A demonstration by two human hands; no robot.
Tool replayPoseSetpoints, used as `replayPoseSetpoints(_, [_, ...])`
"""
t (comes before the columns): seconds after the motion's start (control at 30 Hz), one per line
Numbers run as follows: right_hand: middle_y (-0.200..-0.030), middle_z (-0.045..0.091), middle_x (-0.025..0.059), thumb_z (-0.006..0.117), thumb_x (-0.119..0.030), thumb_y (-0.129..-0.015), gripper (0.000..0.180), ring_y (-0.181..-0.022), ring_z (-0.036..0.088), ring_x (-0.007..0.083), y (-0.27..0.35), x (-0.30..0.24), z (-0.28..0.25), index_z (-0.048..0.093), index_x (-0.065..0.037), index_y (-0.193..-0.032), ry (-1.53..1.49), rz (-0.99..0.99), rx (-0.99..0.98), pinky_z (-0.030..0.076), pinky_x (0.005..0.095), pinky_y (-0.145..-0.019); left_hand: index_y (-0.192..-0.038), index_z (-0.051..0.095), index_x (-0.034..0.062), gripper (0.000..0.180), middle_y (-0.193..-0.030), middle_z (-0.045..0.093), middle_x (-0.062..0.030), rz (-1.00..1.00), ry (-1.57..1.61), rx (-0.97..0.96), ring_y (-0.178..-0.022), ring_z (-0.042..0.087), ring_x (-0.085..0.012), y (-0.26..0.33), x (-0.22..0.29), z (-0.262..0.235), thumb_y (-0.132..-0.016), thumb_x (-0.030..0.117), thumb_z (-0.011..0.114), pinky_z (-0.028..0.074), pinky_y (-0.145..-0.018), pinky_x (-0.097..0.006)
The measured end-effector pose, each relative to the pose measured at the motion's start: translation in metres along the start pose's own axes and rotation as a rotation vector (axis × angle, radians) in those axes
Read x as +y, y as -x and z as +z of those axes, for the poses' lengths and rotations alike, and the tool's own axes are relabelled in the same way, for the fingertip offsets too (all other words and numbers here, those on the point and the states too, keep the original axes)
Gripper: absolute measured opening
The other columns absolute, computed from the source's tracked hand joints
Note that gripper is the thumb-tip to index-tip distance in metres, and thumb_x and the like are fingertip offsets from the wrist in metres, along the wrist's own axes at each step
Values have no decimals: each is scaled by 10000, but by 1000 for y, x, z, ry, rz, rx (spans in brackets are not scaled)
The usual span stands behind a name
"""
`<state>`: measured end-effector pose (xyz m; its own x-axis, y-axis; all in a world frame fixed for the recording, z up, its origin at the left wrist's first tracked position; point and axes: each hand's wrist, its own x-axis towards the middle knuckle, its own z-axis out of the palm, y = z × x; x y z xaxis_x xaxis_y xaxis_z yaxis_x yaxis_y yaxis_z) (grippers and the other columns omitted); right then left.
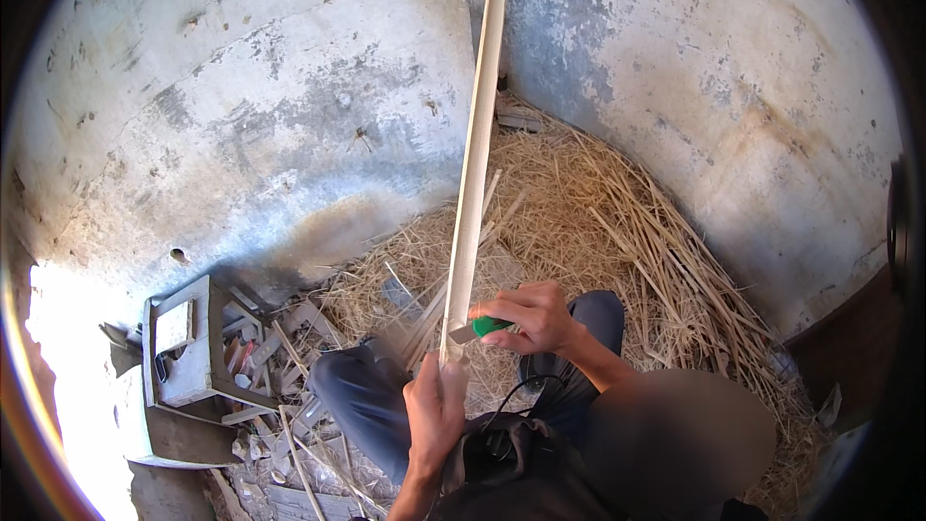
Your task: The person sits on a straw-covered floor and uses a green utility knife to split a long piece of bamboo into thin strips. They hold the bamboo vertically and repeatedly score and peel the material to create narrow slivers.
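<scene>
A long, pale split bamboo piece (476, 145), hollowed along its length, rises from my lap up past the top of the view. My left hand (434, 410) is closed around its lower end. In my right hand (538, 318) is a knife (467, 334) with a green handle, the fingers wrapped round it. Its short, broad blade points left and meets the bamboo just above my left hand. Whether the edge has sunk into the bamboo, I cannot tell. The bamboo's far end is cut off by the frame.
Straw-like shavings (559, 193) and thin strips (666, 251) pile up against the worn walls (386, 68). An overturned wooden stool (193, 367) lies at the left among wood scraps. My bent legs (357, 405) flank the work. A blurred patch covers the lower right.
</scene>
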<state>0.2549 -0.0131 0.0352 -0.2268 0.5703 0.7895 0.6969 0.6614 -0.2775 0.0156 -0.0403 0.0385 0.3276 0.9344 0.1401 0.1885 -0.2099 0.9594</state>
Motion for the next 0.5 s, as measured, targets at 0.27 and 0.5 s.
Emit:
replayPoseSetpoints(0.27, [-724,693,-52,764,-596,-958,432,-512,598,137,-4,-1,-6,829,-175,-1032,123,-47,2,445,308,-484,-1006,590,-23,158,-675,586,-40,-117,170,-72,-644,530,-63,5,-1,-5,-1104,94,549,450,-560,-297])
replayPoseSetpoints(0.5, [-700,677,-64,766,-615,-950,431,-516,593,117,-8,2,-5,827,-191,-1000,176,-77,14,436,307,-483,-1024,606,-15,198,-669,564,-6,-144,149,-94,-619,525,-63,8,-5,-12,-1125,138,534,436,-549,-287])
